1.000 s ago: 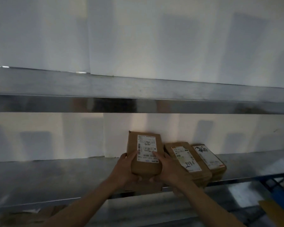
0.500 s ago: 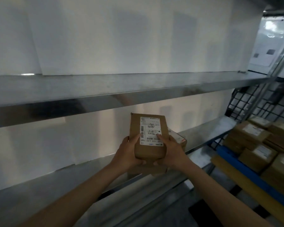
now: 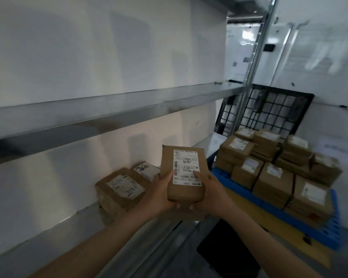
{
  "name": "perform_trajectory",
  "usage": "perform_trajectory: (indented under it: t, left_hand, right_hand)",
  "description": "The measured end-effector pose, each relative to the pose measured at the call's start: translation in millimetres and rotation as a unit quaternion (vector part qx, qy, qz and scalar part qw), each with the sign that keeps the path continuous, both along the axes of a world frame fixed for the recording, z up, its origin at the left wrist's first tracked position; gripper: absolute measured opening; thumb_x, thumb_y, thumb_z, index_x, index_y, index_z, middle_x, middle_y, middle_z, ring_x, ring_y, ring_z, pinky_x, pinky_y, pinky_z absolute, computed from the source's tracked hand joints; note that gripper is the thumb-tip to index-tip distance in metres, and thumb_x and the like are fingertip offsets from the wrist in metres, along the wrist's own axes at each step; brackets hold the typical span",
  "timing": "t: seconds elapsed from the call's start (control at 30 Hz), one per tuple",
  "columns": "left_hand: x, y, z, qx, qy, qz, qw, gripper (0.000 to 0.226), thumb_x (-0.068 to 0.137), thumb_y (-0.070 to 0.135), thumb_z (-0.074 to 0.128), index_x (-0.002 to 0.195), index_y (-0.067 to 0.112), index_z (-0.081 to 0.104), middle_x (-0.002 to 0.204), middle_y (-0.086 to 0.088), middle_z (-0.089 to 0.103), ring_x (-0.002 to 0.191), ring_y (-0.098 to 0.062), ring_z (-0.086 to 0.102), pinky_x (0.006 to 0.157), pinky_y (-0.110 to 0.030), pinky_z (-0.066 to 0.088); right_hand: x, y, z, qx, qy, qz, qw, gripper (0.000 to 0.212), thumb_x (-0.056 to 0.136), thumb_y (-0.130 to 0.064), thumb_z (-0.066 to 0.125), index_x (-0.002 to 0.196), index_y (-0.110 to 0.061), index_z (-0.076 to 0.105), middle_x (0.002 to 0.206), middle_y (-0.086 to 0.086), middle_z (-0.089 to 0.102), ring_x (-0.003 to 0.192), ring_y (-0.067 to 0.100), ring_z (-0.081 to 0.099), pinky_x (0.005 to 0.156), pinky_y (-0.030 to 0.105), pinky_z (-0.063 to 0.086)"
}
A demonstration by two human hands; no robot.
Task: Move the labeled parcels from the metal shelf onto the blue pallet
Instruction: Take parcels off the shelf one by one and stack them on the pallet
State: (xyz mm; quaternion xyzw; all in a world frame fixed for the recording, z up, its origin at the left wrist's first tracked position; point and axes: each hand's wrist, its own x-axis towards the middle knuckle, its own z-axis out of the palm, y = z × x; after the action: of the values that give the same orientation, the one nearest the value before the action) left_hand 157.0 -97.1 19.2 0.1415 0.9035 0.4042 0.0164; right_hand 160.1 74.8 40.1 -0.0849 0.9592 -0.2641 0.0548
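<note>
A brown cardboard parcel with a white printed shipping label (image 3: pixel 184 173) is held in the air in front of the person, upright with the label facing the camera, between the shelf and the pallet and touching neither. The left hand (image 3: pixel 159 194) grips its left side and the right hand (image 3: pixel 211 194) its right side; each thumb lies on the front, the right one on the label, while the fingers curl under the bottom edge (a brown shape just below the hands is too blurred to identify). Behind and to the left, the lower board of the bare metal shelf (image 3: pixel 48 233) carries two more brown labelled parcels, a larger one (image 3: pixel 121 187) near the front edge and a smaller one (image 3: pixel 147 169) just behind it against the white wall. To the right, the blue plastic pallet (image 3: pixel 329 235) sits low on the floor, bearing a stack of brown labelled boxes (image 3: pixel 273 167) in several layers. A black wire-mesh panel (image 3: pixel 269 109) stands behind that stack, and a flat yellowish board (image 3: pixel 269 223) lies along the pallet's near side.
</note>
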Motion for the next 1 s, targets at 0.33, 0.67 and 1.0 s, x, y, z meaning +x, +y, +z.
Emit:
perform_trajectory:
  t: [0.33, 0.67, 1.0]
  left_hand:
    - [-73.8, 173.1, -5.9, -0.053, -0.010, -0.100, 0.994, 0.107, 0.065, 0.026, 0.081, 0.147, 0.027, 0.012, 0.140, -0.003, 0.028, 0.131, -0.021, 0.032, 0.102, -0.020, 0.027]
    - [-145.1, 297.5, -16.1, -0.090, -0.032, -0.191, 0.977, 0.107, 0.068, 0.028, 0.080, 0.148, 0.027, 0.009, 0.146, -0.006, 0.026, 0.131, -0.021, 0.034, 0.106, -0.032, 0.034]
    - [-267.1, 377.9, -21.5, -0.124, -0.029, -0.265, 0.956, 0.105, 0.070, 0.027, 0.079, 0.149, 0.027, 0.009, 0.149, -0.007, 0.021, 0.136, -0.024, 0.027, 0.110, -0.037, 0.029]
  right_hand:
    - [-33.3, 170.3, -10.5, -0.020, -0.006, -0.098, 0.995, 0.106, 0.069, -0.027, 0.079, 0.148, -0.023, 0.008, 0.149, 0.006, 0.011, 0.138, 0.023, 0.021, 0.110, 0.028, 0.027]
    - [-69.0, 289.7, -23.9, -0.030, -0.015, -0.185, 0.982, 0.104, 0.069, -0.030, 0.079, 0.148, -0.022, 0.011, 0.151, 0.004, 0.012, 0.137, 0.024, 0.024, 0.109, 0.033, 0.031]
    - [-165.3, 351.2, -36.4, -0.028, -0.014, -0.277, 0.960, 0.102, 0.071, -0.030, 0.077, 0.148, -0.024, 0.012, 0.147, 0.005, 0.018, 0.135, 0.024, 0.027, 0.108, 0.033, 0.032]
